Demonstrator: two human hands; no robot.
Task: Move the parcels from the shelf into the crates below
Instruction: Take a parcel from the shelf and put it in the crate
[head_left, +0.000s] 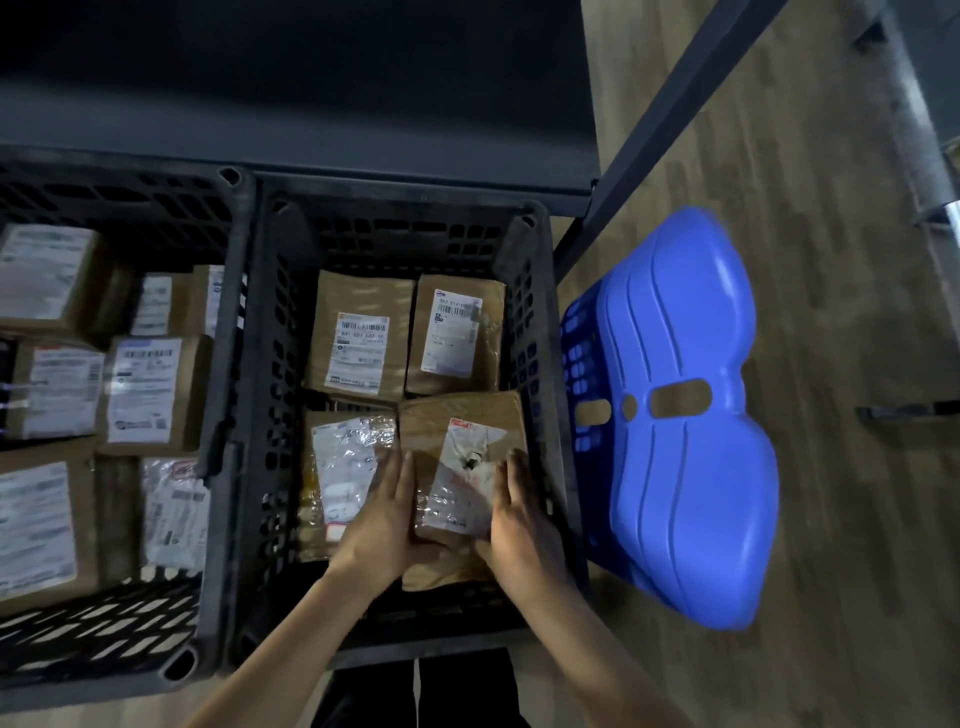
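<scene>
Risk: the parcel (462, 462) in the near right corner of the middle crate (540, 332) sits tilted, its far edge riding on a neighbour; I judge it may wedge or slide if I let go unevenly. My left hand (382, 512) and right hand (519, 525), fingers half curled, press its two sides.

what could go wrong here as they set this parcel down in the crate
1. The held parcel sits tilted, its far edge lying over the back-right parcel, so it may settle crooked rather than flat.
2. The right hand is squeezed between the parcel and the crate wall, so fingers could get pinched.
3. The left hand rests on the plastic-wrapped parcel beside it and could shift it.
</scene>
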